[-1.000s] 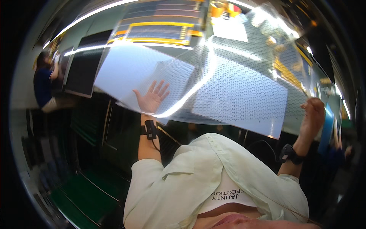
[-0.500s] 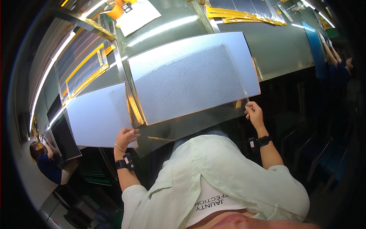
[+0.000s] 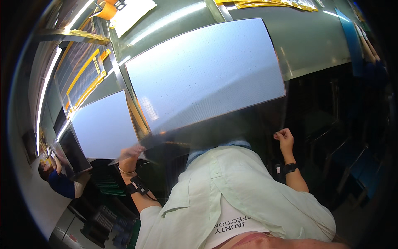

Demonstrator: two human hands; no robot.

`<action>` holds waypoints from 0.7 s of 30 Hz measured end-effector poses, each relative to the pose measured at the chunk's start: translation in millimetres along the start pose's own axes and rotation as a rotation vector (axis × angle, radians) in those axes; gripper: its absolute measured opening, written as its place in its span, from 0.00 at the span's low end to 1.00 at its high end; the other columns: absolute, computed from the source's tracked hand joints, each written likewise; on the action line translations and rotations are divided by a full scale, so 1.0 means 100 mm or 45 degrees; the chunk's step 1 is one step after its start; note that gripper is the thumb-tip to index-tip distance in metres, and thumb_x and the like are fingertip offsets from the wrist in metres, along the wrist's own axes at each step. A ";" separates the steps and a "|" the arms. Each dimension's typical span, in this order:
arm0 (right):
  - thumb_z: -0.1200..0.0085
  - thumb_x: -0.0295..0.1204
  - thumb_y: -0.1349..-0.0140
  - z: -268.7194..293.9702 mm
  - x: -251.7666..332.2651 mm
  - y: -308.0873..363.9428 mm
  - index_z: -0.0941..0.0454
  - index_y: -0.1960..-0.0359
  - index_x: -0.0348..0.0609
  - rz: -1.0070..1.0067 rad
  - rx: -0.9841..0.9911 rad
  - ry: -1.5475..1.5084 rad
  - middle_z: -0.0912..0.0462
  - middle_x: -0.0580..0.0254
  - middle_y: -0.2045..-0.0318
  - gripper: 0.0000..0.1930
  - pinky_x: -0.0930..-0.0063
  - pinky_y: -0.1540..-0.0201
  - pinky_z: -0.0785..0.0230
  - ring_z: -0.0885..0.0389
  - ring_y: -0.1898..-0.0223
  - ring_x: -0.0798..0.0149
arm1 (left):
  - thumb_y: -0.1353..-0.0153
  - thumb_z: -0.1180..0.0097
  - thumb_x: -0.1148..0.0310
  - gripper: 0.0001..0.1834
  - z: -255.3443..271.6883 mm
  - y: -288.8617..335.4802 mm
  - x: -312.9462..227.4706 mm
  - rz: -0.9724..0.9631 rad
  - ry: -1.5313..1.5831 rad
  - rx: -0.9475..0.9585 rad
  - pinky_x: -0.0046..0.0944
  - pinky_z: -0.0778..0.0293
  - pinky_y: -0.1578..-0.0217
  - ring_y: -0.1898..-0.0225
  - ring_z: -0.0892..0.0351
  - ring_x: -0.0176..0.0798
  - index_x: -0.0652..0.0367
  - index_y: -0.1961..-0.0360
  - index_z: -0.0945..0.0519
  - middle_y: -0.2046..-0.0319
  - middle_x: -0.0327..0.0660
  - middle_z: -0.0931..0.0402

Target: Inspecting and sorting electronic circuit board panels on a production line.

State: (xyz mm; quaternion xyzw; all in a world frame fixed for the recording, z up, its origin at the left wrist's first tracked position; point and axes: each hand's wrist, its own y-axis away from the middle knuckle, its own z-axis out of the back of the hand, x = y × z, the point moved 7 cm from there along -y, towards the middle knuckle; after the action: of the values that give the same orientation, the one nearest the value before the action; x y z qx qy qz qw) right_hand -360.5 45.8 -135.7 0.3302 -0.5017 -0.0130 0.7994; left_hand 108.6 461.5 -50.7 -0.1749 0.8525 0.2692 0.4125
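A large flat panel (image 3: 199, 66) with a pale, glossy face lies tilted on the bench before me. My left hand (image 3: 130, 159) is closed in a pinch on the corner of a thin clear film (image 3: 152, 155), just below the panel's near left corner. Off the near right corner, my right hand (image 3: 285, 140) pinches the film's other side, where a faint edge runs up from the fingers. Between both hands the see-through sheet is hard to trace. A curved darker band crosses the panel's lower right; whether it is film or reflection I cannot tell.
A second pale panel (image 3: 103, 126) lies at the left. Yellow-edged sheets (image 3: 87, 81) rest beyond it. An orange tape roll (image 3: 106, 10) and white paper (image 3: 132, 14) are at the back. One co-worker (image 3: 62, 182) is far left; another's arms (image 3: 367, 45) hold a blue sheet (image 3: 350, 39) at right.
Both hands have come nearer to me, away from the panel's near edge, with the film. The dotted, bubbly patch over the panel has given way to a smoother face.
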 end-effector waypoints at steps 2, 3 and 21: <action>0.52 0.18 0.44 0.10 -0.10 0.02 0.32 0.71 0.36 -0.088 -0.072 -0.043 0.26 0.62 0.75 0.02 0.79 0.67 0.26 0.23 0.72 0.70 | 0.48 0.44 0.72 0.06 -0.12 0.02 -0.05 -0.024 0.028 0.060 0.54 0.34 0.52 0.57 0.28 0.54 0.64 0.72 0.20 0.66 0.51 0.23; 0.52 0.18 0.44 0.12 -0.11 0.02 0.32 0.71 0.36 -0.078 -0.058 -0.060 0.26 0.62 0.75 0.02 0.79 0.67 0.26 0.23 0.72 0.70 | 0.48 0.44 0.72 0.06 -0.19 0.02 -0.06 -0.016 0.029 0.107 0.53 0.34 0.52 0.56 0.28 0.54 0.64 0.72 0.20 0.65 0.51 0.23; 0.50 0.23 0.43 0.08 1.06 -0.93 0.28 0.71 0.35 0.162 0.003 -0.297 0.23 0.60 0.76 0.04 0.79 0.70 0.26 0.22 0.74 0.71 | 0.39 0.51 0.66 0.14 -0.10 -1.31 -0.73 -0.103 -0.703 -0.719 0.25 0.28 0.73 0.66 0.21 0.36 0.58 0.53 0.28 0.58 0.43 0.24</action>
State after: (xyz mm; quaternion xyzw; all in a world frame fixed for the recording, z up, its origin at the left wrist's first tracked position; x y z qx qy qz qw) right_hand -285.7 -68.5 -99.0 0.2951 -0.6112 -0.0001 0.7344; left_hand 214.6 357.3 -28.8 -0.2359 0.5945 0.5134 0.5721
